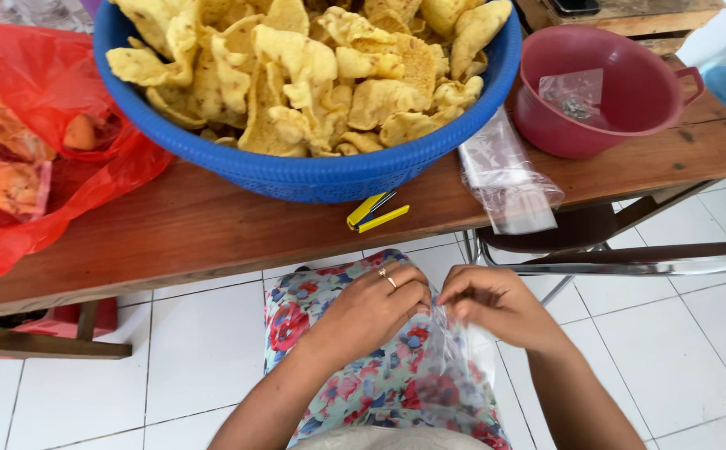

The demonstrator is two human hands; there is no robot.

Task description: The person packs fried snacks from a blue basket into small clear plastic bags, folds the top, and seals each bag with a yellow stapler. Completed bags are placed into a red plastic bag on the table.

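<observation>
Over the lap, near the bench [213,233], left hand [371,308] and right hand [496,304] pinch the mouth of a clear bag [450,367], seemingly empty: light, limp, slippery film, best gripped at its rim.

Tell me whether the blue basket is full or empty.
Full. The blue basket is heaped with yellow crackers that rise above its rim, on the wooden table.
</observation>
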